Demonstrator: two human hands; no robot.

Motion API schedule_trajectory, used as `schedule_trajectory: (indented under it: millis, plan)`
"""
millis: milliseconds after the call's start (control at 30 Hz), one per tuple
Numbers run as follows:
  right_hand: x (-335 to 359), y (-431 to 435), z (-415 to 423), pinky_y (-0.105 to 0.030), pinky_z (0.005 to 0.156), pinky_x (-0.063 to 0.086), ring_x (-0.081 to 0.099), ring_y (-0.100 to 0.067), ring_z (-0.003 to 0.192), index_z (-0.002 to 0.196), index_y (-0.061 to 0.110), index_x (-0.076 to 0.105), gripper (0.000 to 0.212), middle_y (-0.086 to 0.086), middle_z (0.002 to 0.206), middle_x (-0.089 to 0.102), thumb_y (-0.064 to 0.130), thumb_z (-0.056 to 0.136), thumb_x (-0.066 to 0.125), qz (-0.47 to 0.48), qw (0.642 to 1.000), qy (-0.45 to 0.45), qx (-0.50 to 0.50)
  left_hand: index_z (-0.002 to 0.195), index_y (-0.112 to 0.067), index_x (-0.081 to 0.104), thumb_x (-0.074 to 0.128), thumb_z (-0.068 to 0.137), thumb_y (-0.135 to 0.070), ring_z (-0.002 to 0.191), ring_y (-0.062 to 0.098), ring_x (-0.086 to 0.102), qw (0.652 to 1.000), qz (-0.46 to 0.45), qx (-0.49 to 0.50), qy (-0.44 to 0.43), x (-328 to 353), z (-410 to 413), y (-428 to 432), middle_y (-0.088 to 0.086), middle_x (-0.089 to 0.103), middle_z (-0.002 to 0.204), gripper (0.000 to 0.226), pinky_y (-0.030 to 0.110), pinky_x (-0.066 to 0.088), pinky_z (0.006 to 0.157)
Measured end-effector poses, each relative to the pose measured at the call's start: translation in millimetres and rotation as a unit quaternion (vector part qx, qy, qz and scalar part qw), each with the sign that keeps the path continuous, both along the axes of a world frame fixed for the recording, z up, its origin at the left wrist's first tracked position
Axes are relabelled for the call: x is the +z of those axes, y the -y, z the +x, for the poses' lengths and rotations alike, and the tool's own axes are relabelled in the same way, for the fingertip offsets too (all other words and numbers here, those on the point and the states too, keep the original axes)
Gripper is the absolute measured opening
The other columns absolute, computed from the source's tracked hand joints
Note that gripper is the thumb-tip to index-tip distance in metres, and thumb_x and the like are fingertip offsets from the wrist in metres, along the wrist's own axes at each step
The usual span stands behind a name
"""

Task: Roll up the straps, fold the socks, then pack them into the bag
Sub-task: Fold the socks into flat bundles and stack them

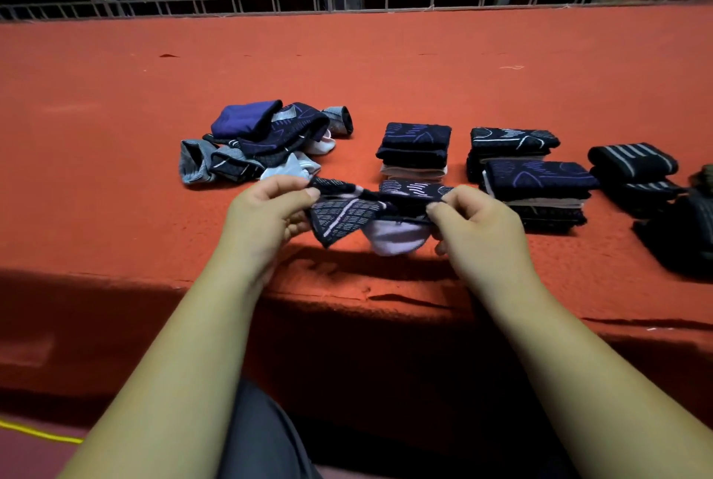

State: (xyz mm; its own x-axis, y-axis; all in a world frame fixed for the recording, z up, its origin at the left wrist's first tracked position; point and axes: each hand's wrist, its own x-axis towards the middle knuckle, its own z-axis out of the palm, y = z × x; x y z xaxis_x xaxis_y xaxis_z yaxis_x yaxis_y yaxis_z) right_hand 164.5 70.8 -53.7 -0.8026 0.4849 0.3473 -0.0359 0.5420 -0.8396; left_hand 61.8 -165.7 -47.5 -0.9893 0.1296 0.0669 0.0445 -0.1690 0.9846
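sock (pixel 366 214) in hands (pixel 266 210) (pixel 480 222) near table's (pixel 347 65) front edge

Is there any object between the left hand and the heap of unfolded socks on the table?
Nothing visible does. The heap of unfolded socks lies directly beyond the left hand on the red cloth. That hand and the right hand both pinch a dark patterned sock.

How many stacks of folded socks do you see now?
3 stacks: one in the middle, one to its right, one in front of that. The frame's right edge may hide more.
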Motion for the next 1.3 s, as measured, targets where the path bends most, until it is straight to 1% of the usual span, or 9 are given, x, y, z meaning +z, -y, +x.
schedule_trajectory:
  millis: [367, 567, 633, 700, 800, 933, 1067, 1167, 1300]
  plan:
    - [19, -36, 19, -0.039, 0.067, 0.044, 0.059, -0.015, 0.056, 0.073, 0.015, 0.063, 0.023, 0.003, 0.063, 0.061, 0.030, 0.091, 0.065, -0.215, 0.970, -0.074, -0.085, 0.095, -0.012, 0.068, 0.064, 0.094, 0.004, 0.050, 0.007, 0.063, 0.979, 0.130, 0.144, 0.068, 0, -18, 5, -0.003, 0.072, 0.063, 0.016, 0.026, 0.053, 0.059]
    - [17, -37, 19, -0.030, 0.052, 0.038, 0.032, -0.012, 0.042, 0.084, 0.021, 0.064, 0.017, -0.001, 0.070, 0.054, 0.026, 0.100, 0.064, -0.481, 0.873, -0.079, 0.005, 0.085, -0.008, 0.072, 0.063, 0.082, -0.002, 0.064, 0.022, 0.062, 0.984, 0.085, 0.148, 0.060, 2, -6, -12, 0.004, 0.069, 0.072, 0.011, 0.029, 0.047, 0.060]
    - [13, -41, 21, -0.038, 0.060, 0.044, 0.044, -0.021, 0.049, 0.086, 0.012, 0.068, 0.028, -0.017, 0.073, 0.059, 0.031, 0.105, 0.060, -0.413, 0.905, -0.059, 0.083, 0.098, -0.006, 0.076, 0.059, 0.069, -0.009, 0.073, 0.026, 0.062, 0.998, 0.003, 0.056, 0.042, 5, 3, -13, 0.011, 0.068, 0.083, 0.034, 0.034, 0.047, 0.065]
    - [11, -41, 27, -0.056, 0.079, 0.052, 0.066, -0.037, 0.078, 0.102, 0.005, 0.075, 0.033, -0.032, 0.098, 0.072, 0.034, 0.107, 0.059, -0.326, 0.935, -0.050, 0.130, 0.112, -0.015, 0.078, 0.054, 0.067, -0.012, 0.059, 0.023, 0.051, 0.992, -0.079, -0.087, 0.037, 9, 14, -13, 0.010, 0.057, 0.076, 0.051, 0.030, 0.038, 0.056]
    - [11, -47, 33, -0.059, 0.101, 0.057, 0.076, -0.037, 0.105, 0.110, 0.013, 0.079, 0.026, -0.013, 0.108, 0.081, 0.030, 0.108, 0.060, -0.238, 0.963, -0.027, 0.126, 0.109, -0.018, 0.078, 0.053, 0.086, -0.007, 0.048, 0.016, 0.040, 0.953, -0.228, -0.198, 0.012, 15, 28, -14, 0.004, 0.050, 0.066, 0.036, 0.024, 0.029, 0.051]
    - [7, -53, 38, -0.038, 0.082, 0.056, 0.074, -0.014, 0.081, 0.098, 0.018, 0.078, 0.028, 0.005, 0.085, 0.080, 0.035, 0.108, 0.059, -0.085, 0.991, 0.031, 0.102, 0.097, -0.030, 0.076, 0.072, 0.095, -0.024, 0.077, 0.006, 0.063, 0.865, -0.446, -0.059, -0.223, 6, 31, -27, -0.010, 0.069, 0.086, 0.008, 0.032, 0.050, 0.076]
    - [10, -53, 41, -0.032, 0.053, 0.034, 0.047, -0.021, 0.049, 0.076, 0.010, 0.064, 0.027, -0.001, 0.057, 0.047, 0.018, 0.101, 0.064, -0.015, 0.994, 0.047, 0.094, 0.097, -0.029, 0.073, 0.075, 0.093, -0.032, 0.086, 0.008, 0.060, 0.830, -0.365, -0.117, -0.405, 19, 64, -57, -0.013, 0.066, 0.089, 0.005, 0.024, 0.044, 0.078]
    - [14, -47, 39, -0.027, 0.046, 0.031, 0.023, -0.015, 0.039, 0.069, 0.017, 0.053, 0.039, -0.002, 0.052, 0.040, 0.021, 0.107, 0.056, -0.314, 0.939, 0.021, 0.140, 0.097, -0.033, 0.068, 0.069, 0.083, -0.067, 0.091, 0.008, 0.056, 0.769, -0.427, -0.150, -0.451, 22, 86, -84, -0.017, 0.064, 0.091, 0.037, 0.031, 0.048, 0.084]
    - [15, -46, 42, -0.027, 0.044, 0.032, 0.021, -0.010, 0.040, 0.082, 0.013, 0.057, 0.028, 0.002, 0.058, 0.050, 0.021, 0.108, 0.057, -0.358, 0.918, 0.017, 0.168, 0.087, -0.035, 0.067, 0.064, 0.077, -0.075, 0.089, 0.008, 0.055, 0.788, -0.450, -0.073, -0.414, 16, 89, -102, -0.020, 0.063, 0.085, 0.041, 0.042, 0.051, 0.083]
